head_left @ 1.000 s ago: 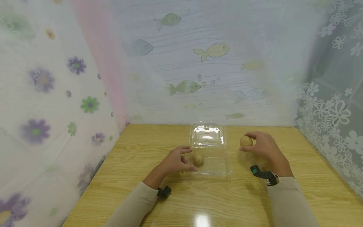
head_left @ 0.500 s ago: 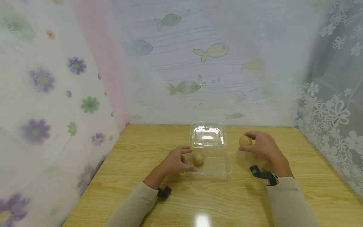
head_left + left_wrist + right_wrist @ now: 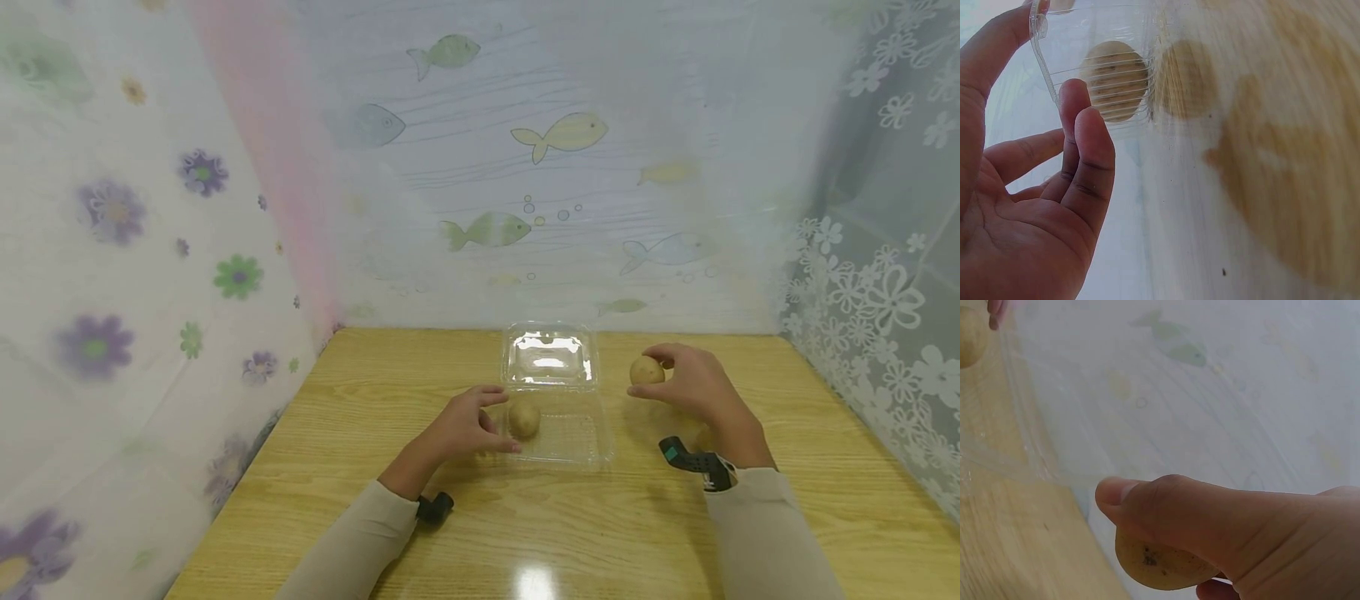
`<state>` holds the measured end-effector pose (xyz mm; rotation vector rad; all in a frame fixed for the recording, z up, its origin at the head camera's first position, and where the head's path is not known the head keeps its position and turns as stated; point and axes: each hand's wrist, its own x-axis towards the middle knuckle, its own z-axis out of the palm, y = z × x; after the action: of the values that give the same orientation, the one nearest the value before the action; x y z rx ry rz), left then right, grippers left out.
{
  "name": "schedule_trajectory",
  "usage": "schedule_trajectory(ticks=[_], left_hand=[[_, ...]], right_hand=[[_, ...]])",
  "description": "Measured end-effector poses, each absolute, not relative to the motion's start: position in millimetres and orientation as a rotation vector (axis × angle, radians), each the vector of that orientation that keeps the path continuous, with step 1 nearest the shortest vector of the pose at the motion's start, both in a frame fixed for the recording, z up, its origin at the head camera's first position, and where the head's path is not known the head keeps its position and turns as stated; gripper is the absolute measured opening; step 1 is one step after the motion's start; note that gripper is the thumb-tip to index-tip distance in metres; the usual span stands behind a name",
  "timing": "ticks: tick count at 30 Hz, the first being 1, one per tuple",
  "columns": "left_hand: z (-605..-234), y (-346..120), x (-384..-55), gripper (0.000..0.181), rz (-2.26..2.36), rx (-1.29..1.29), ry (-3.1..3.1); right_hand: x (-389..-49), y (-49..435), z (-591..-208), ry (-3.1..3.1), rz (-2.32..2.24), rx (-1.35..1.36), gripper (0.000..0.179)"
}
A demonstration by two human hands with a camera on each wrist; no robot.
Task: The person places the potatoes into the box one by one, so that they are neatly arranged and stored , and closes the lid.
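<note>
A clear plastic clamshell container lies on the table with its lid folded back. One potato sits in the left end of its base; through the ribbed wall the same potato shows in the left wrist view. My left hand holds the container's left end, thumb at the near edge and index finger by the hinge side. To the right of the container, my right hand grips a second potato between thumb and fingers, above the table. Dark spots mark that potato in the right wrist view.
The wood-grain table carries the container. A fish-printed sheet hangs behind it, a flowered sheet on the left and a white-flowered sheet on the right. Each wrist wears a black camera mount.
My right hand has shifted slightly left and up, carrying its potato a little nearer the container. My left hand, the container and the potato in it have stayed in place.
</note>
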<state>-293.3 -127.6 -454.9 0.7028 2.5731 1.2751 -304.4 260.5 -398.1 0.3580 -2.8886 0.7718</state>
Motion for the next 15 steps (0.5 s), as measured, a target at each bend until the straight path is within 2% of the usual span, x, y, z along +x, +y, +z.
schedule_trajectory(ticks=[15], left_hand=[[-458.7,-127.8,-296.0,0.095,1.261,0.697,2.583]], right_hand=[[-304.6,255.0,-396.9,-2.878,0.803,0.368,0.079]])
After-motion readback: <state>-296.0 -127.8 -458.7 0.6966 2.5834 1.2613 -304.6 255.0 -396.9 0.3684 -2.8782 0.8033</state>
